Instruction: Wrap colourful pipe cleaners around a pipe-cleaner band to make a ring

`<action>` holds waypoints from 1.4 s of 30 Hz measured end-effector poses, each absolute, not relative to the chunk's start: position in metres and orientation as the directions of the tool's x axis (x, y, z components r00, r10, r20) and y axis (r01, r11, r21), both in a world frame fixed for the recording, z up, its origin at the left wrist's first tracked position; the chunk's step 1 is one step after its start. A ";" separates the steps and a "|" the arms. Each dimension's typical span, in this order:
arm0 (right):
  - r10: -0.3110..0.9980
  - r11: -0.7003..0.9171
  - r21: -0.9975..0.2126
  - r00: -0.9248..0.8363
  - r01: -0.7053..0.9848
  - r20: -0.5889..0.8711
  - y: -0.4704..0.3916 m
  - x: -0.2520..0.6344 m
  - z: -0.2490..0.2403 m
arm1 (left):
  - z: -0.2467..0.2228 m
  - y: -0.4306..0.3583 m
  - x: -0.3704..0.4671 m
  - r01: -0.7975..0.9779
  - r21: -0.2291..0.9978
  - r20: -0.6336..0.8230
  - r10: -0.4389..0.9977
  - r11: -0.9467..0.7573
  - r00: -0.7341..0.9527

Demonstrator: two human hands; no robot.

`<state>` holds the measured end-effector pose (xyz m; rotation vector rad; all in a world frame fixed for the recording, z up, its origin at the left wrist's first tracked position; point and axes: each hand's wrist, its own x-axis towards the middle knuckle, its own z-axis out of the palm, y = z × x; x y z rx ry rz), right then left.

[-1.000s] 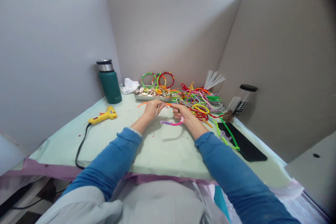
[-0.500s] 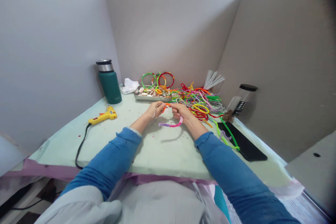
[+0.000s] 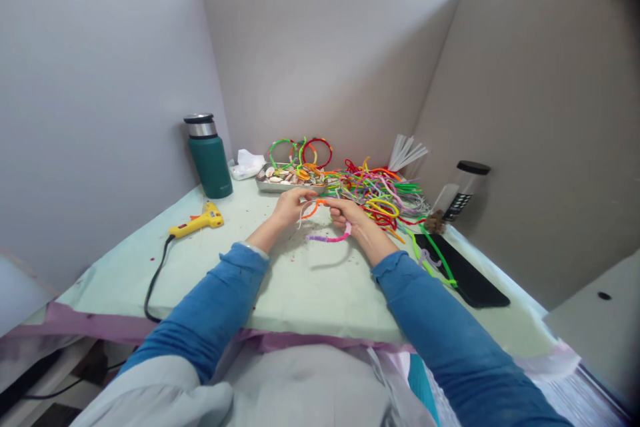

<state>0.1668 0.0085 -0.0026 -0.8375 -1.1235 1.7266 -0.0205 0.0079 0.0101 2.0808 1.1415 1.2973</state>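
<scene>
Above the middle of the table, my right hand (image 3: 349, 215) is closed on a curved band wrapped in pipe cleaners. Its pink and purple end (image 3: 333, 238) hangs below that hand and curls left. An orange pipe cleaner (image 3: 311, 212) shows between my hands, beside a thin whitish strand (image 3: 300, 219). My left hand (image 3: 291, 208) has its thumb and fingers drawn together at the orange part, seemingly pinching it; the exact contact is too small to make out.
A metal tray (image 3: 290, 188) of shells stands behind my hands, with wrapped hoops (image 3: 317, 140) behind it. Loose pipe cleaners (image 3: 383, 190) are heaped to the right, near a black slab (image 3: 470, 280). At left are a yellow glue gun (image 3: 197, 221) and a green bottle (image 3: 210, 163).
My left hand has shifted slightly up and left, and its fingers have straightened somewhat. More of the orange pipe cleaner shows between the hands. The pink and purple end has moved slightly right.
</scene>
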 end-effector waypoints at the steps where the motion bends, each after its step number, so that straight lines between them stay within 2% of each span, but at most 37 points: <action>1: 0.916 -0.209 -0.928 -0.394 -0.308 -0.075 0.008 0.166 -0.002 | 0.011 0.007 -0.021 0.427 0.685 0.542 0.804 -0.590 0.244; 7: 0.881 -0.293 -0.915 -0.451 -0.279 -0.144 0.005 0.166 0.002 | 0.011 0.003 -0.022 0.456 0.552 0.595 0.713 -0.698 0.370; 14: 0.847 -0.340 -0.901 -0.504 -0.269 -0.169 0.004 0.168 0.005 | 0.016 -0.003 -0.021 0.480 0.560 0.567 0.735 -0.675 0.372; 22: 0.849 -0.332 -0.905 -0.504 -0.267 -0.163 0.003 0.167 0.004 | 0.011 0.001 -0.019 0.458 0.492 0.655 0.661 -0.740 0.365; 27: 0.858 -0.295 -0.925 -0.492 -0.239 -0.147 -0.001 0.164 0.009 | 0.008 -0.002 -0.010 0.458 0.632 0.615 0.764 -0.625 0.194; 34: 0.924 -0.132 -0.956 -0.381 -0.262 -0.023 -0.001 0.157 0.002 | 0.006 -0.009 0.000 0.318 0.860 0.417 0.909 -0.400 0.015; 39: 0.951 -0.076 -0.976 -0.310 -0.205 -0.009 0.000 0.152 -0.003 | 0.006 -0.009 0.001 0.306 0.914 0.288 0.957 -0.266 -0.027; 42: 0.942 -0.112 -0.967 -0.333 -0.231 -0.029 0.001 0.154 -0.003 | 0.005 -0.006 0.001 0.309 0.903 0.316 0.949 -0.298 -0.009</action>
